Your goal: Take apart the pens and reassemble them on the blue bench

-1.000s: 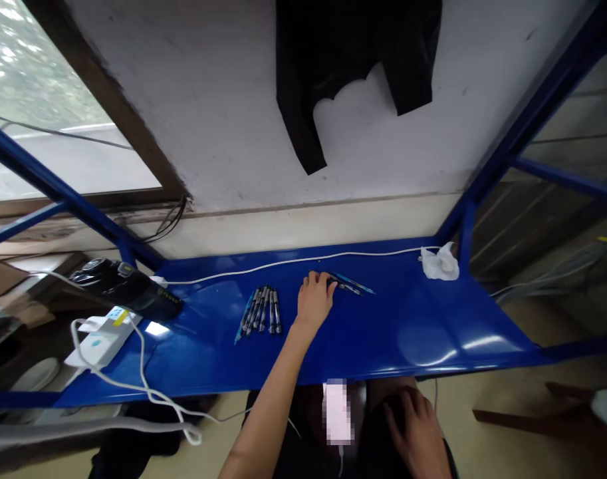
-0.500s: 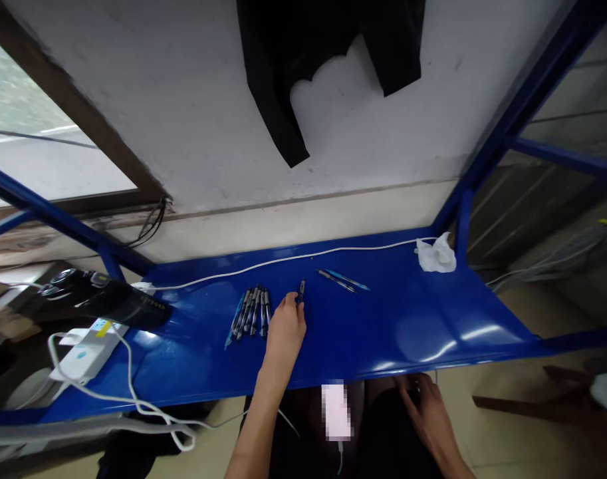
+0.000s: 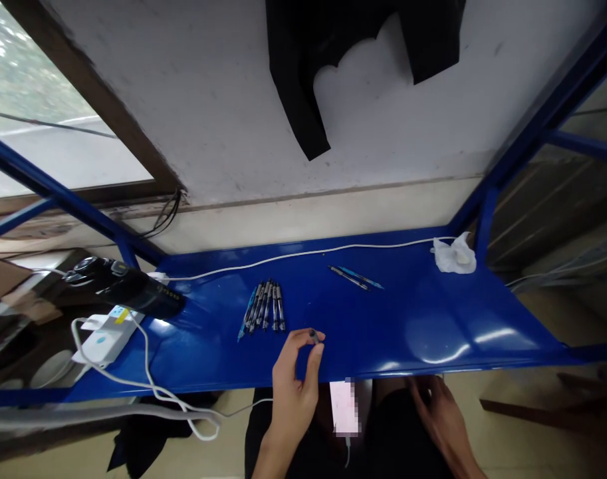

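Note:
My left hand [image 3: 294, 379] is over the front part of the blue table [image 3: 407, 313]. Its thumb and fingers are pinched round a dark pen [image 3: 314, 336], of which only the end shows. To the left of that hand, several pens [image 3: 266, 306] lie side by side on the table, mostly black and clear, with a blue one [image 3: 246, 313] at the left end. Farther back on the right are two more pens, a dark one [image 3: 350, 277] and a light-blue one [image 3: 362, 277]. My right hand [image 3: 440, 412] rests on my leg below the table edge, fingers extended.
A black bottle [image 3: 133, 289] lies tilted at the left, beside a white power strip [image 3: 106, 339] with loose white cables [image 3: 156, 392]. A thin white cord [image 3: 283, 255] runs along the back. Crumpled tissue [image 3: 454, 255] sits at the back right. A pixelated pinkish object [image 3: 345, 407] is on my lap.
My left hand has lifted the pen off the table and drawn it back toward me, turning it end-on. The right hand stays on my leg. The view has shifted slightly.

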A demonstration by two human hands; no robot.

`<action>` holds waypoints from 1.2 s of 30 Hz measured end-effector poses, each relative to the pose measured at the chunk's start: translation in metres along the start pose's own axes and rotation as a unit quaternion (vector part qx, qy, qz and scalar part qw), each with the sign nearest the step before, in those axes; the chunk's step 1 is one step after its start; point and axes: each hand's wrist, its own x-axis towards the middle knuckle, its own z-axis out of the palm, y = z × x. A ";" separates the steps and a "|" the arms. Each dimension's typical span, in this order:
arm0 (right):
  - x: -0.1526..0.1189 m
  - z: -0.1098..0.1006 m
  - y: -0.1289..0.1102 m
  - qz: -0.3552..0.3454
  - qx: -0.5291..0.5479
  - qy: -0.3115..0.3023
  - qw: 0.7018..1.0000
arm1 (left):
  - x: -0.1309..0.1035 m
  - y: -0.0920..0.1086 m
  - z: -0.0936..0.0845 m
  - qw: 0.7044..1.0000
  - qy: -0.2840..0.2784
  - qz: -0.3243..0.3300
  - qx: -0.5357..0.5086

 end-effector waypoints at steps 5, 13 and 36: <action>-0.006 0.013 -0.028 -0.087 -0.027 -0.053 0.994 | 0.012 -0.018 0.007 0.995 -0.041 -0.042 -0.076; -0.011 0.121 -0.069 -0.140 -0.088 -0.199 0.966 | 0.030 -0.039 0.019 0.978 -0.052 -0.072 -0.190; 0.022 0.157 -0.086 -0.136 -0.075 -0.191 0.969 | 0.029 -0.039 0.008 0.982 -0.041 -0.094 -0.162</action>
